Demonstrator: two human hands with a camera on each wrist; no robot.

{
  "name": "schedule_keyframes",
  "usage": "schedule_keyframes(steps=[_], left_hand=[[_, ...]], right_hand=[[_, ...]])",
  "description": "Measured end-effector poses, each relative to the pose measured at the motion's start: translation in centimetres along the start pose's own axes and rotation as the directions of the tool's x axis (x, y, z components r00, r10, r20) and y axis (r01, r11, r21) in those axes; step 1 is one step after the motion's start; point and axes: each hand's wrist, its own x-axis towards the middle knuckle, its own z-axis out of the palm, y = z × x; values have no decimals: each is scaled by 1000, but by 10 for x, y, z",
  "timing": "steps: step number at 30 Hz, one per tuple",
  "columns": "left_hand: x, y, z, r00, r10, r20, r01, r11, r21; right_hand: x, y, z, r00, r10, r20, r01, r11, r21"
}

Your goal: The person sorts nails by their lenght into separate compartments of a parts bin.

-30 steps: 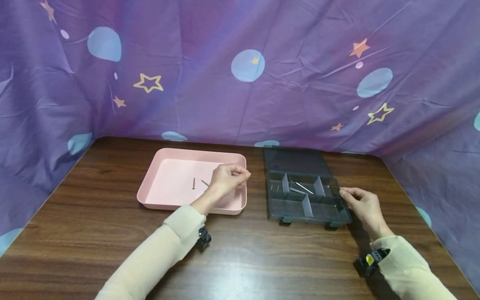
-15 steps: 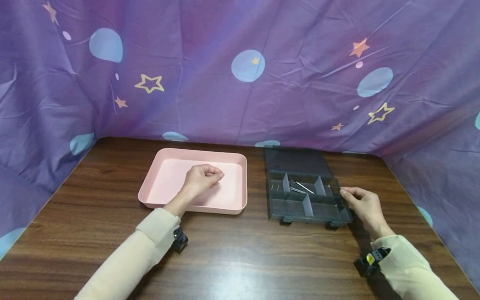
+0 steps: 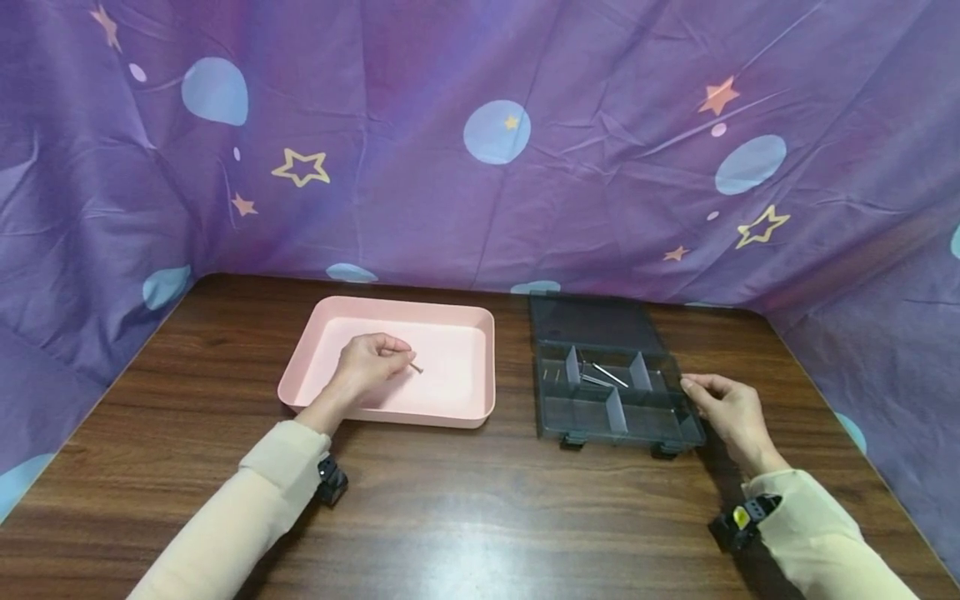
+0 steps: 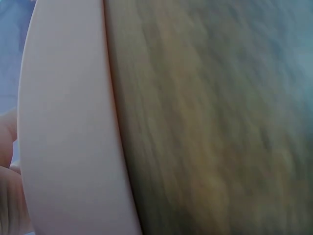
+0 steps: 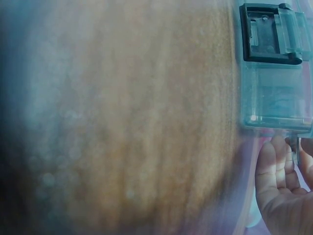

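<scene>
My left hand (image 3: 369, 365) is low over the pink tray (image 3: 487, 367), thumb and fingertips close together. Beside the fingertips, a small screw (image 3: 417, 369) shows, its shank running toward them; I cannot tell whether they pinch it. The rest of the tray floor under this hand is hidden. My right hand (image 3: 731, 417) holds the right edge of a dark see-through compartment box (image 3: 577, 414). In the right wrist view, its fingers and thumb meet at the box's corner. Long silver pins (image 3: 609, 375) lie in a back compartment, with small brass-coloured pieces (image 3: 551, 375) in the one left of it.
The box's lid (image 3: 588, 321) lies folded back toward the curtain. Two dark latches (image 3: 573, 442) stick out from its front. Both things stand on a brown wooden table (image 3: 480, 500), with a purple patterned curtain (image 3: 405, 208) behind and at both sides.
My left hand has moved left across the tray, from its right rim to above its middle. The screw by the fingertips lies about where it lay before. My right hand stays at the box.
</scene>
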Motion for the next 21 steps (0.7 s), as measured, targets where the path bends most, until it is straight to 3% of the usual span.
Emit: schedule_keyframes(steps=[9, 21], left_hand=[[1, -12, -13, 1000, -2, 4, 2, 999, 35], [5, -17, -16, 997, -63, 37, 58, 991, 122]], right_hand=[[0, -1, 0, 1000, -3, -1, 3, 1000, 6], [0, 0, 0, 1000, 11, -2, -11, 1000, -5]])
